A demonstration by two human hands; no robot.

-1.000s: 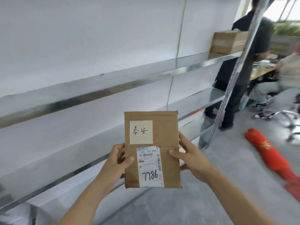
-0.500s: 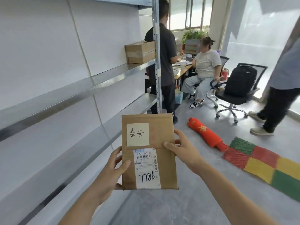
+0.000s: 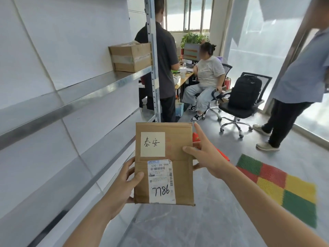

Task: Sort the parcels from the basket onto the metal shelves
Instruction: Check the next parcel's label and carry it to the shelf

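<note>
Two bare arms come up from the bottom edge. No sleeves show on them at all. The left hand (image 3: 122, 186) has no ring, watch or glove on it. The right hand (image 3: 207, 154) is bare too. Both wrists are plain, with no band. The fingernails are short and have no paint.

Daylight floods from the windows (image 3: 187, 13) ahead of me, glaring off the shelves (image 3: 99, 90), and straight lines bow at the edges.
</note>
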